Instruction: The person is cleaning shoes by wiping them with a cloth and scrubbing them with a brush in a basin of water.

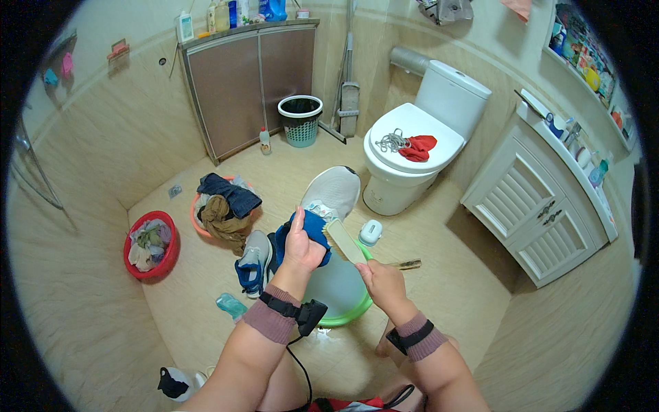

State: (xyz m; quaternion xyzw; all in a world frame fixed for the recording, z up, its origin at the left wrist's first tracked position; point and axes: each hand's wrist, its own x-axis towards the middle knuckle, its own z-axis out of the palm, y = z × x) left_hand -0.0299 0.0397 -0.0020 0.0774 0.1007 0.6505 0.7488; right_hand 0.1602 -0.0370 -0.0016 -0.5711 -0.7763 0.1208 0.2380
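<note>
My left hand [305, 247] holds a white and blue sneaker [332, 193] by its blue heel, toe pointing away from me. In my right hand [382, 282] is the handle of a pale scrubbing brush [344, 241], its bristles against or close to the blue heel part. Below both hands stands a green-rimmed basin [355, 315] with cloudy water. Left of the basin, a grey and blue sneaker [256, 262] rests on the floor, partly hidden behind another blue shoe part. A second brush [409, 264] lies at the basin's right side.
Two baskets of clothes, one red [174, 247] and one orange [197, 226], stand at the left. A white soap box [370, 232] sits behind the basin. A toilet [383, 185] bears a red cloth [419, 148]. Farther back is a waste bin [301, 131]. A teal packet [231, 306] lies near my left forearm.
</note>
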